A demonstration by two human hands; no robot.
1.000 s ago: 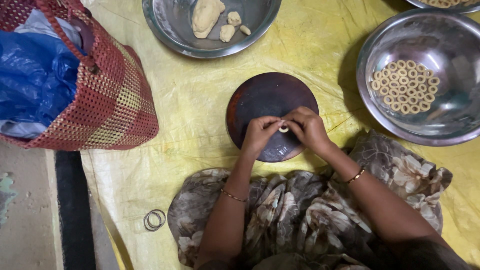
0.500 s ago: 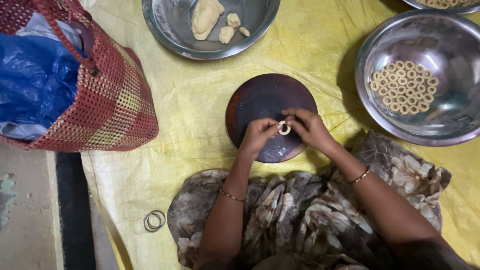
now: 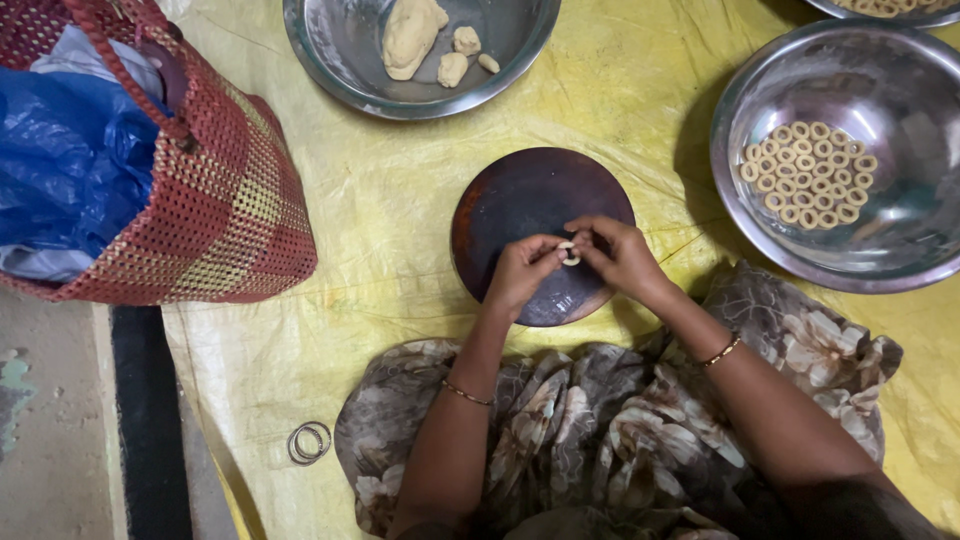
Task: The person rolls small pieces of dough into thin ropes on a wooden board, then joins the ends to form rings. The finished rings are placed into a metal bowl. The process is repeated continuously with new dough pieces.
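A small dough ring (image 3: 569,253) sat at mid-frame, pinched between my left hand (image 3: 520,272) and right hand (image 3: 622,256), fingertips together over the round dark board (image 3: 515,205); a steel bowl of finished rings (image 3: 810,187) lay right, the dough bowl (image 3: 345,50) above, a woven basket (image 3: 230,215) left.

A yellow plastic sheet (image 3: 400,200) covers the floor (image 3: 50,440). On it lie a round dark board (image 3: 520,200) at centre, two steel bowls (image 3: 350,50) (image 3: 900,230) along the top and right, a red woven basket (image 3: 230,210) upper left, and metal bangles (image 3: 309,442) lower left.
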